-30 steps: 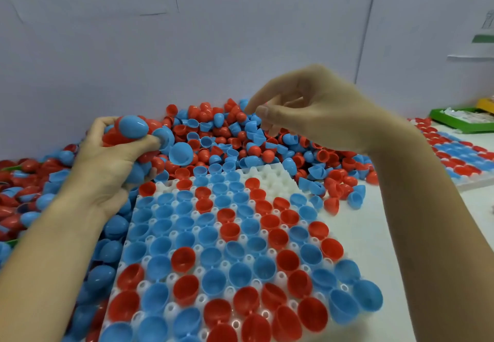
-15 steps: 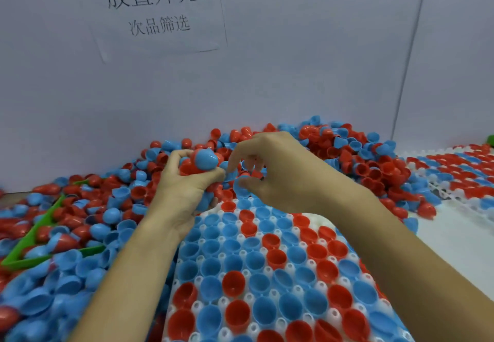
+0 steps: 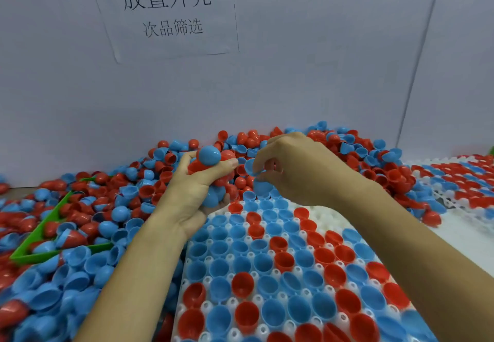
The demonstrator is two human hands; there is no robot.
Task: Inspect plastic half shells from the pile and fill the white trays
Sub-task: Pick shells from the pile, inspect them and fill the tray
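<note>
Plenty is out of reach of the eye here: the near edge of the white tray [image 3: 324, 217] runs off the bottom of the frame, and both forearms cover part of its rows. The left hand [image 3: 192, 189] is curled round a clutch of half shells [image 3: 211, 165], red and blue, with a blue dome uppermost and more tucked in the palm; how many it has is hard to count. The right hand [image 3: 291, 170] pinches a blue shell [image 3: 251, 166] by its rim between thumb and fingertips, just beside the left hand's bundle, above the tray's far edge. That shell looks tipped on its side, mouth toward the fingers, though the fingers mask most of it. In the tray the seated shells all face mouth up, red and blue mixed, with a bare white patch at the far right corner. The pile [image 3: 355, 151] heaps against the grey wall behind, spilling left over a green bin [image 3: 53, 216] that is half buried. A second tray [image 3: 459, 176], also filled, sits cut off at the right edge. A paper sign [image 3: 165, 10] with printed characters hangs on the wall.
</note>
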